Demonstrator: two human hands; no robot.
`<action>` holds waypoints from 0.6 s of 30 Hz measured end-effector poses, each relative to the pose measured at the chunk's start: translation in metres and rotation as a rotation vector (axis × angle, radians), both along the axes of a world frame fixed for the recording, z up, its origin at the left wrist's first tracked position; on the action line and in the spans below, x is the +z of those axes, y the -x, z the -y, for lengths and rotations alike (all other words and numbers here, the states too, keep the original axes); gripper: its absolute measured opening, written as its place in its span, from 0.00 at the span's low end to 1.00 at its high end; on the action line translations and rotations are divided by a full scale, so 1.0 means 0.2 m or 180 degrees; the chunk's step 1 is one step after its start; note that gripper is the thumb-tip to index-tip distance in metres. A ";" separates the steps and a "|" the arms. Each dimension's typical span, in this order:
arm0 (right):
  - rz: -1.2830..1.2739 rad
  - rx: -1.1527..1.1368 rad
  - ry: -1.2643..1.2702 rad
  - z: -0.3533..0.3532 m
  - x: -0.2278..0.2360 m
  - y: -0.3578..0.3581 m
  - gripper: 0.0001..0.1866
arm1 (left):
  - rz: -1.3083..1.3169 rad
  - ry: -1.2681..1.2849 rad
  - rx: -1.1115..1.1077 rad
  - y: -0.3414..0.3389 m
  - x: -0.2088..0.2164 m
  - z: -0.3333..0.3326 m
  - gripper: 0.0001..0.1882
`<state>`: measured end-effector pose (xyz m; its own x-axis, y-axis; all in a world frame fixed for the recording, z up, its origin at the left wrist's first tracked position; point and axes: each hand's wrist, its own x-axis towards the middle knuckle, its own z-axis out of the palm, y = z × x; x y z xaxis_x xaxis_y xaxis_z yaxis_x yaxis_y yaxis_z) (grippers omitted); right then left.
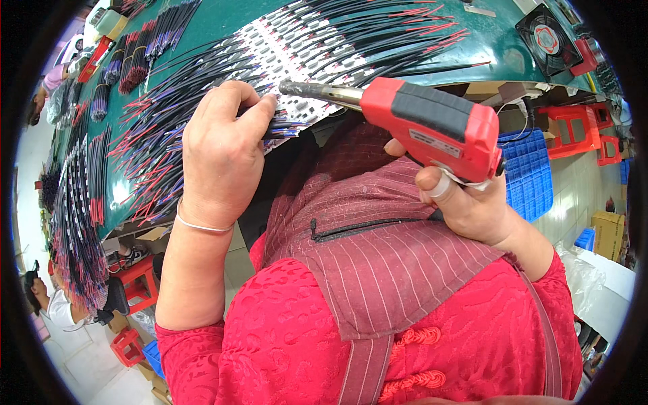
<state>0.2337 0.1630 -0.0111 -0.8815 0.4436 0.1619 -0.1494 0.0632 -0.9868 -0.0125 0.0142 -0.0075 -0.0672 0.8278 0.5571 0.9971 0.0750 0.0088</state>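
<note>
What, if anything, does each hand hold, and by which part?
The right hand holds the red tool by its body; whether the left hand, at the wires, grips any is unclear.

Place was workshop for small electrical assembly. Green bench (pixel 496 37) carried rows of small white boards (pixel 270 47) trailing black leads (pixel 378 48) with red ends. Tied wire bundles (pixel 138 57) lay at left part of bench. Red pistol-shaped tool (pixel 432 128), soldering-gun-like, was held over near edge of bench. Black square fan (pixel 545 40) sat at right end of bench. Right of bench were red plastic stools (pixel 574 131), blue plastic crate (pixel 528 172) and cardboard box (pixel 607 234).
</note>
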 end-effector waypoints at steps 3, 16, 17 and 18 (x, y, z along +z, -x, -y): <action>0.0036 0.0073 -0.0096 0.00 0.00 0.00 0.21 | 0.0010 0.0001 -0.0001 0.00 0.00 0.00 0.14; 0.0029 0.0158 -0.0676 -0.02 -0.03 0.00 0.20 | -0.0003 -0.0072 -0.0059 0.01 0.00 0.00 0.12; 0.0028 0.0155 -0.0675 -0.02 -0.03 0.00 0.20 | 0.0002 -0.0067 -0.0054 0.01 -0.01 0.00 0.12; 0.0020 0.0098 -0.0663 -0.02 -0.02 0.01 0.20 | 0.0010 -0.0067 -0.0048 0.01 -0.01 -0.01 0.12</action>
<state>0.2327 0.1660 -0.0145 -0.8955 0.3738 0.2418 -0.1484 0.2616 -0.9537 -0.0136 0.0153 -0.0088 -0.0567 0.8168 0.5742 0.9981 0.0599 0.0134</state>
